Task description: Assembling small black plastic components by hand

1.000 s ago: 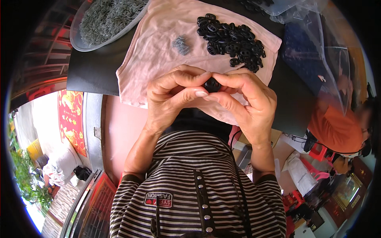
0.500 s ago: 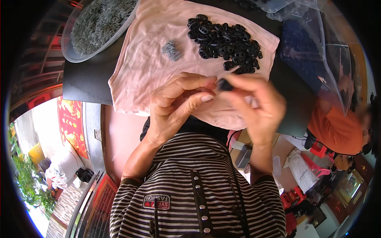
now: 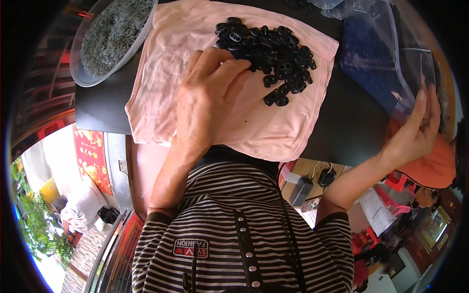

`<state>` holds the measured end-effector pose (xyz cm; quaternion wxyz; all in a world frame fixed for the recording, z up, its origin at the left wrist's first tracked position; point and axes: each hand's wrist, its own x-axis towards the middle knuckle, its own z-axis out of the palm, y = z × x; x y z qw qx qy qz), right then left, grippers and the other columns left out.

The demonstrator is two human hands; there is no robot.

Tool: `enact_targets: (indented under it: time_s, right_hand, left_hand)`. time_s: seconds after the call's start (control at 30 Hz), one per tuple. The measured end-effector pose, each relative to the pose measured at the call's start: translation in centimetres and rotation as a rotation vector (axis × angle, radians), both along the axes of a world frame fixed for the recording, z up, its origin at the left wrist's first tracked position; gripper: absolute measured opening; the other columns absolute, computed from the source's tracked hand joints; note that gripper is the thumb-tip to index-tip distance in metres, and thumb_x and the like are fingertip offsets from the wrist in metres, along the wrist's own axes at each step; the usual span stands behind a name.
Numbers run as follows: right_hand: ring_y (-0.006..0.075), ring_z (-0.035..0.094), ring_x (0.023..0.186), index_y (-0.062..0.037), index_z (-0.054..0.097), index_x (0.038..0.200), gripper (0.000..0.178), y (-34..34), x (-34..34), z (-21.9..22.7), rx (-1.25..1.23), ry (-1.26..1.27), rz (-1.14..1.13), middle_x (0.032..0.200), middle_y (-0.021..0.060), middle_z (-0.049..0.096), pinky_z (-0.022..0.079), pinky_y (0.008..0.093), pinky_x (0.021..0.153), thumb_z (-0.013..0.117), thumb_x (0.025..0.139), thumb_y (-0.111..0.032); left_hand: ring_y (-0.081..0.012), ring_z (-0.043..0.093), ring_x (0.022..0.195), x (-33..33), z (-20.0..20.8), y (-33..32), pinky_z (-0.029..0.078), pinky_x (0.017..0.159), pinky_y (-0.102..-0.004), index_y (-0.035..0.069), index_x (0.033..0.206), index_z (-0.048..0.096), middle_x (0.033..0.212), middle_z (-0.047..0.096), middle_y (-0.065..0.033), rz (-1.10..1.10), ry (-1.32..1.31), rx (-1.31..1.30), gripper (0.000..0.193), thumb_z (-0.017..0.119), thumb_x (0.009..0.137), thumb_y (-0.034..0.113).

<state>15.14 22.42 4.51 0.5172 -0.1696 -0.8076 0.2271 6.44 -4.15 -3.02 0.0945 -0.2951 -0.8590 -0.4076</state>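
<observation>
clear tub (image 3: 75, 63), grey pieces (image 3: 115, 36) inside, left hand (image 3: 201, 97) at black parts (image 3: 267, 52)

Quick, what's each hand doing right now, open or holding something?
Left hand: fingers bent at the pile of black pieces; whether it grips one cannot be told.
Right hand: fingers raised by the clear plastic; any hold cannot be told.

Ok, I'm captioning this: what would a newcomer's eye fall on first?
Probably the black pieces heaped on the pink cloth, the left hand at their left edge. Next, perhaps, the tub of grey bits at upper left and the right hand, out by clear plastic at far right.
</observation>
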Motion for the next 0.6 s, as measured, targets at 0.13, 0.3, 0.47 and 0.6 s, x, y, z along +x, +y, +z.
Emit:
enact_targets:
  time_s: [0.13,0.3,0.47,0.6]
  right_hand:
    - [0.0083,0.059,0.073,-0.0013,0.068,0.095,0.012,-3.9,0.6,-1.4,-0.134,-0.027,0.012,0.088,0.0063,0.068,0.045,0.0185,0.067,0.067,0.083,-0.004]
    - [0.0102,0.057,0.065,-0.0054,0.067,0.09,0.015,-8.8,1.0,-4.6,-0.285,-0.518,0.445,0.079,0.0034,0.064,0.044,0.0246,0.056,0.072,0.076,-0.002]
    - [0.0201,0.059,0.068,-0.0078,0.064,0.094,0.024,-10.3,1.2,-6.9,-0.201,-0.661,0.44,0.08,0.0046,0.059,0.047,0.0313,0.06,0.074,0.072,-0.009]
    - [0.0221,0.06,0.073,-0.0081,0.063,0.094,0.022,-10.8,1.5,-7.4,-0.135,-0.681,0.443,0.086,0.0046,0.058,0.048,0.0334,0.063,0.071,0.074,-0.009]
  left_hand:
    - [-0.0222,0.056,0.082,0.7,-0.2,1.0,0.049,0.067,-0.0333,0.007,0.086,0.068,0.087,0.057,-0.0047,-0.102,-0.061,-0.006,0.013,0.068,0.073,0.007]
    - [-0.0235,0.057,0.082,1.6,-0.4,1.8,0.049,0.068,-0.0326,0.006,0.088,0.068,0.088,0.058,-0.0063,-0.166,-0.035,-0.07,0.017,0.068,0.072,0.005]
    - [-0.0258,0.061,0.08,2.0,-0.6,2.1,0.05,0.068,-0.0327,0.004,0.091,0.068,0.088,0.061,-0.0091,-0.14,-0.071,-0.036,0.018,0.069,0.073,0.002]
    - [-0.024,0.061,0.083,1.9,-1.2,1.6,0.051,0.066,-0.0348,0.008,0.088,0.065,0.088,0.06,-0.0055,-0.117,-0.057,-0.011,0.017,0.065,0.072,0.004]
